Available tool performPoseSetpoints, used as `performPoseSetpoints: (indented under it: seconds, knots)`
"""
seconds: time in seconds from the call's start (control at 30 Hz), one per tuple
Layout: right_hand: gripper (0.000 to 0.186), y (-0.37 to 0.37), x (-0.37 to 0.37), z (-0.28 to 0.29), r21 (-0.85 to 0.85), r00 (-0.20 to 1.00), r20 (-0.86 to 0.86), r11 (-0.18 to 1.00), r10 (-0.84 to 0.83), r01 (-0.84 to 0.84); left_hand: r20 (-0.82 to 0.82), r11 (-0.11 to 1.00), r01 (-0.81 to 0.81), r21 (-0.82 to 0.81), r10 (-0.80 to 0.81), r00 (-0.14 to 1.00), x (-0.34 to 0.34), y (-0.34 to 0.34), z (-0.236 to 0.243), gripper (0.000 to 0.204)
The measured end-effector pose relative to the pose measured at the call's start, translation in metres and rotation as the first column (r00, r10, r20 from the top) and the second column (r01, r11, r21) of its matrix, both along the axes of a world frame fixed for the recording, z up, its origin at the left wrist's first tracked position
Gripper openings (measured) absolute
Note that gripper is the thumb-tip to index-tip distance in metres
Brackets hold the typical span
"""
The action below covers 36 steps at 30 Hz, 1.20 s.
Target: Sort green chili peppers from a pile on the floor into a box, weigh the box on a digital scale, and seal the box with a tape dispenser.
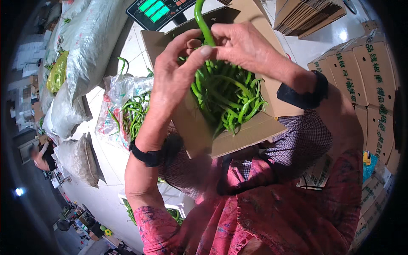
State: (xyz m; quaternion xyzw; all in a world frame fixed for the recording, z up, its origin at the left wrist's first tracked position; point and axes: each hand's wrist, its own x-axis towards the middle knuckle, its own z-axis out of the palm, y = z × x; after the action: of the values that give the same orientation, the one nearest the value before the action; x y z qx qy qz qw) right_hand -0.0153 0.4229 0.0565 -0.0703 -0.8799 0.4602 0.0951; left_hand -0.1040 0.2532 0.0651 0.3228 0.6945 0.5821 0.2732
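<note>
A long green chili pepper (203, 23) points upward between my two hands, above an open cardboard box (250, 138). My right hand (244, 44) pinches its lower end. The fingers and thumb of my left hand (176, 63) close around the same end, and the two thumbs meet there. Many loose green chili peppers (233, 95) lie in the box under my hands, some partly hidden by my left hand and wrist. The box sits tilted in front of my lap with its flaps spread.
A scale with a lit green display (154, 9) stands beyond the box. To the left lie a plastic bag of peppers (134, 112) and large white sacks (91, 55). Stacked cartons (361, 72) rise on the right; flattened cardboard (308, 17) is at the far right. Another person (41, 157) is far left.
</note>
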Motion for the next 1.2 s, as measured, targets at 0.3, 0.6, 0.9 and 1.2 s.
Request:
performPoseSetpoints:
  seconds: [0.3,0.6,0.9,1.2]
  knots:
    - [0.025,0.027,0.05,0.019,-0.046,0.857,0.287,0.899,0.429,-0.435,-0.088,0.957,0.011,-0.29,-0.038,0.995,0.021,-0.014,0.029,0.019]
    - [0.022,0.086,0.089,0.025,-0.131,0.773,0.605,0.982,0.19,-0.139,-0.535,0.794,0.301,-0.528,-0.586,0.608,0.057,-0.045,0.026,0.018]
    - [0.018,0.058,0.084,0.012,0.04,0.833,0.457,0.928,0.312,-0.37,-0.665,0.71,0.408,-0.574,-0.695,0.273,0.095,-0.018,-0.036,0.017]
    - [0.023,0.042,0.077,-0.015,0.39,0.97,0.16,0.891,0.182,-0.231,-0.339,0.643,0.485,-0.592,-0.746,0.574,0.081,-0.018,-0.03,0.025]
